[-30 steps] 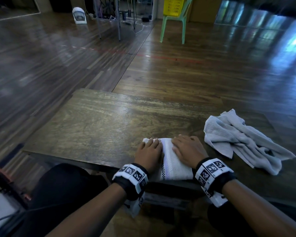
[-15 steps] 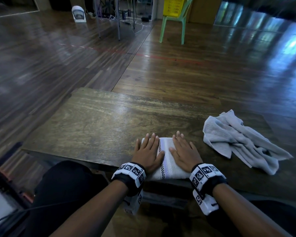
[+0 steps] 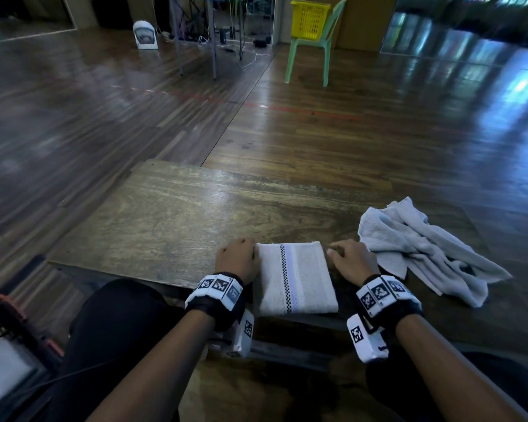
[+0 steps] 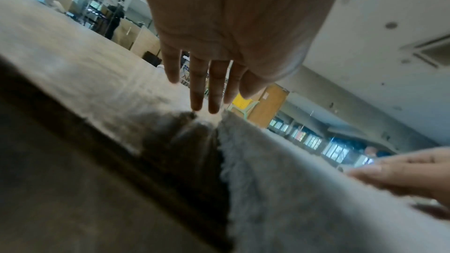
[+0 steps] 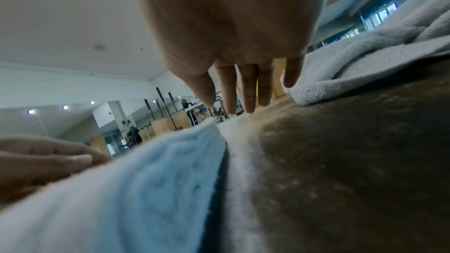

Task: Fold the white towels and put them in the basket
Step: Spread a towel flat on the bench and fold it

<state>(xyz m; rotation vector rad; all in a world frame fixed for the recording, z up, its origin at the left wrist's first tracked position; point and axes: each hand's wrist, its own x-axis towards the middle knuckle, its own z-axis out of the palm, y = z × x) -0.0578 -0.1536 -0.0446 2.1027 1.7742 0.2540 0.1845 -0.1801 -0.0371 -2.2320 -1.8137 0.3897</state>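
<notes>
A folded white towel (image 3: 296,278) with a checkered stripe lies flat at the near edge of the wooden table (image 3: 177,214). My left hand (image 3: 237,258) rests on the table against the towel's left side, holding nothing. In the left wrist view its fingers (image 4: 207,88) are straight, tips down on the wood beside the towel's edge (image 4: 292,189). My right hand (image 3: 352,260) sits just right of the towel, fingers (image 5: 243,88) straight and tips near the table. A crumpled white towel (image 3: 424,248) lies further right.
A dark basket with an orange rim (image 3: 3,303) stands on the floor at my lower left, with something white inside. My knees are under the table's near edge. A green chair carrying a yellow basket (image 3: 310,18) stands far back.
Both hands pressed on top of the folded towel before. They have slid outward, left hand to its left side and right hand to its right, leaving the towel uncovered.
</notes>
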